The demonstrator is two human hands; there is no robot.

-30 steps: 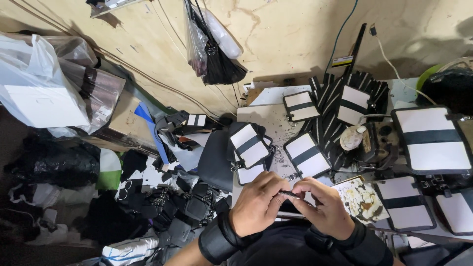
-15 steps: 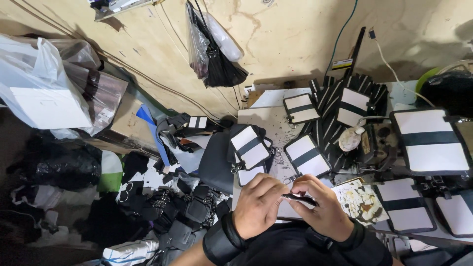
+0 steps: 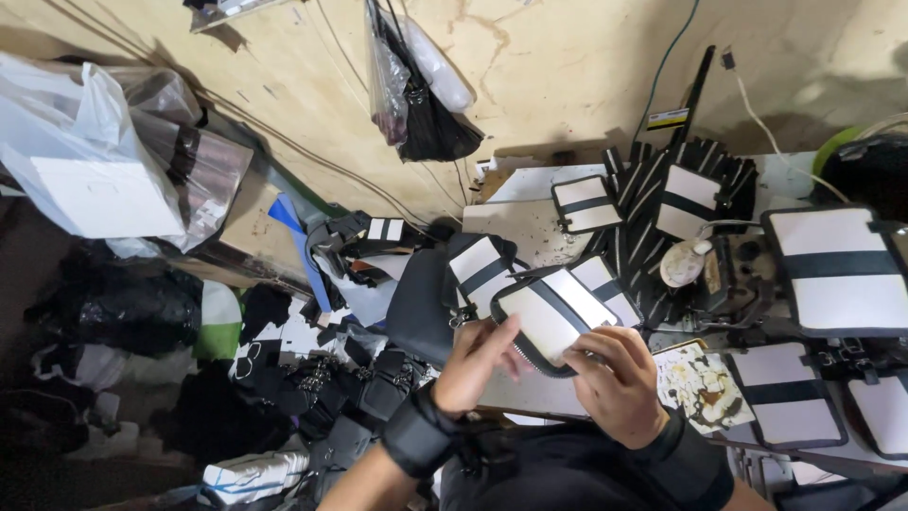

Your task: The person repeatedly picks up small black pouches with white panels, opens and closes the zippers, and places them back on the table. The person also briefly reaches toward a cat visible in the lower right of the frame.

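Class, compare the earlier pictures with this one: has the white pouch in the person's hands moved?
Yes. The white pouch has been lifted from low between the hands, up toward the striped pouches standing on the table, held by the left hand and right hand.

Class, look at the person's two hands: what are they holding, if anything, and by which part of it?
Both hands hold a white pouch with black zip edging. The left hand grips its lower left edge, the right hand its lower right corner.
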